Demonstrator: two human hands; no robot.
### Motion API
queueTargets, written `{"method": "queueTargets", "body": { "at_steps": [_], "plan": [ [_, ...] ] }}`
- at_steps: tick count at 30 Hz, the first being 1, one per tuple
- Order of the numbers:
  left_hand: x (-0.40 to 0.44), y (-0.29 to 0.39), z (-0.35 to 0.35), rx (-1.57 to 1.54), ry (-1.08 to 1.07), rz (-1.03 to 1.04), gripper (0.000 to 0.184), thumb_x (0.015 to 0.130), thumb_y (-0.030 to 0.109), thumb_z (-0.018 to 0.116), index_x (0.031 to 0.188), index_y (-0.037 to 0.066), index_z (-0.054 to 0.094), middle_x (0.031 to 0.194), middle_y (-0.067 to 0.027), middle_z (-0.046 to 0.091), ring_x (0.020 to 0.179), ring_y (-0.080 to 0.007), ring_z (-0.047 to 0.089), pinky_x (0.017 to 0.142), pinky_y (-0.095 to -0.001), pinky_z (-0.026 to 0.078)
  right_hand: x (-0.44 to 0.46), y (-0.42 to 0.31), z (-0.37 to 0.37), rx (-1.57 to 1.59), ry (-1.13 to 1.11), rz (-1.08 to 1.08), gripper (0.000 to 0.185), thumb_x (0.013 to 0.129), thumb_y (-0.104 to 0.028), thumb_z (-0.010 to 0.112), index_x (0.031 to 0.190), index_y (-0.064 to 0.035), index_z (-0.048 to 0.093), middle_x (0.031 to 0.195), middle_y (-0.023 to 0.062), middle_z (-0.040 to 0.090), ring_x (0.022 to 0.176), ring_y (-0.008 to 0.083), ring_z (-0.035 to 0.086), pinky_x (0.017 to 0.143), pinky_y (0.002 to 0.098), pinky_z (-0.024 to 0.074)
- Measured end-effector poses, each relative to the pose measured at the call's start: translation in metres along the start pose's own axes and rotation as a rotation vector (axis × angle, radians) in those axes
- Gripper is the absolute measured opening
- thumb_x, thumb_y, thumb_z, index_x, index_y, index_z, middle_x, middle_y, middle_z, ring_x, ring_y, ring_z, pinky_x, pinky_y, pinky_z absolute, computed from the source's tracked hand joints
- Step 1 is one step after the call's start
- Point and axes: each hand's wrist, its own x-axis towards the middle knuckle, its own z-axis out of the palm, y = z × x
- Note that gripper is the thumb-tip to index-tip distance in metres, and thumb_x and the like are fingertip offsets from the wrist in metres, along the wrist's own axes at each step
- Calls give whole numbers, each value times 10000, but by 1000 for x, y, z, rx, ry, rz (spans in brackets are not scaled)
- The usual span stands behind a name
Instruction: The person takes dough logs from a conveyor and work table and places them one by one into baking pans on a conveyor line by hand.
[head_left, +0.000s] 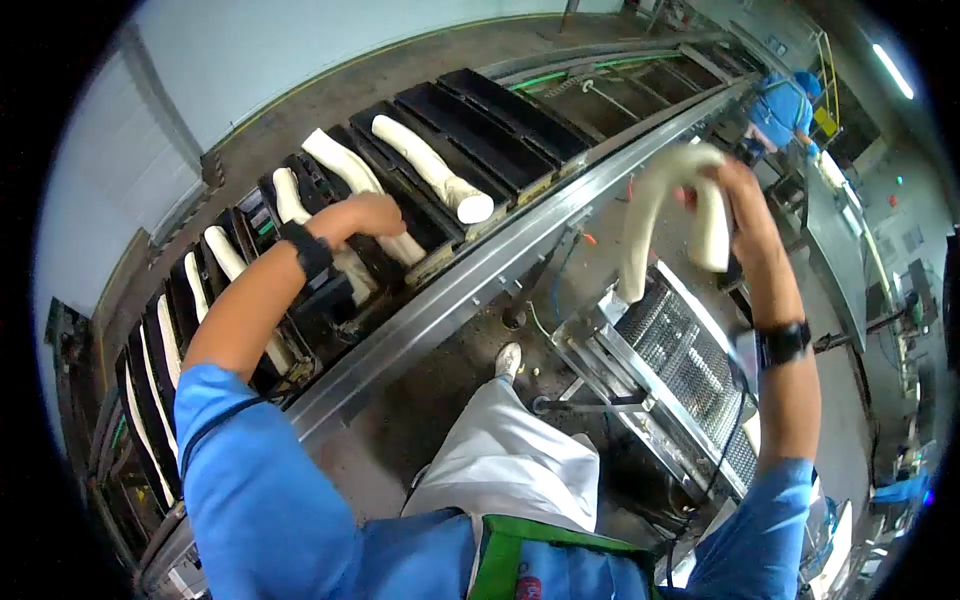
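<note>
On the right, my right hand [728, 185] is raised and closed around a limp cream-coloured log [642, 225]. The dough-like piece bends over the hand in an upside-down U, both ends hanging, somewhat blurred by motion. My left hand [372, 214] is on a second cream log [342, 162], its fingers curled down and partly hidden. That log lies lengthwise in a black tray [425, 225]. Just right of it, another log [430, 165] with a flat white cut end rests in its own tray.
More black trays with logs [228, 252] run down the left along a steel rail [430, 310]. Bare trays [475, 135] stand further up the line. Below my right hand is a metal mesh conveyor [690, 355]. A co-worker in blue [780, 105] stands by a table [838, 245] at the far right.
</note>
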Motion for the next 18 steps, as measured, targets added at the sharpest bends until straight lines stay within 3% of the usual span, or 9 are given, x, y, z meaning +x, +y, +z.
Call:
{"method": "queueTargets", "body": {
  "at_steps": [3,4,6,8,10,11,12,14,18],
  "plan": [
    [-17,-32,37,-406,54,146,303,723,304,453,800,53,605,824,-106,600,786,-273,550,696,-336,406,61,-33,24,107,-80,-177,386,767,-271,496,986,47,485,898,133,563,774,173,563,678,256,467],
    [-19,-40,46,-512,46,189,286,730,298,456,797,63,607,823,-98,602,787,-273,551,702,-337,400,72,-49,48,243,51,-277,305,764,-216,484,941,31,510,822,104,580,704,156,566,635,249,459],
    [-43,-36,41,-400,52,123,258,742,285,454,824,94,607,834,-84,602,814,-265,541,709,-355,392,77,-68,79,203,64,-474,302,764,-224,490,940,20,512,842,123,581,691,156,567,620,266,459],
    [-53,-32,33,-296,52,64,236,753,272,452,851,124,608,845,-71,602,842,-257,531,717,-374,384,90,-78,105,158,15,-387,382,741,-216,516,1043,-4,418,834,104,518,650,173,525,521,286,469],
    [-50,-22,21,87,337,-124,177,779,240,481,909,186,587,837,-78,592,771,-223,535,668,-366,390,131,-38,111,-4,-167,-352,379,787,-312,503,1021,-17,460,946,149,560,743,154,562,635,260,475],
    [-41,-24,20,108,403,-62,192,781,240,481,947,209,572,862,-62,587,829,-224,510,700,-371,364,145,-21,118,-187,-255,-363,432,781,-352,511,1035,-11,442,950,144,548,773,174,545,645,287,465],
    [-28,-26,20,130,471,1,216,783,241,481,985,231,558,887,-46,582,886,-224,484,732,-377,338,130,-28,129,-565,-231,-131,539,763,-404,528,1099,-3,399,975,136,516,824,195,524,668,325,456],
    [-5,-22,11,184,267,-15,302,772,254,500,1074,256,518,1040,-42,536,979,-237,429,788,-371,292,131,14,129,-427,-21,-139,644,739,-433,549,1169,-2,338,1022,135,478,825,195,508,651,340,446],
    [39,-34,17,287,-18,-116,501,764,525,360,1108,195,513,1146,-76,471,1092,-270,357,877,-466,231,101,50,70,-582,-164,38,633,737,-356,581,1205,-25,312,1078,121,479,803,189,506,615,304,437]
  ]
}}
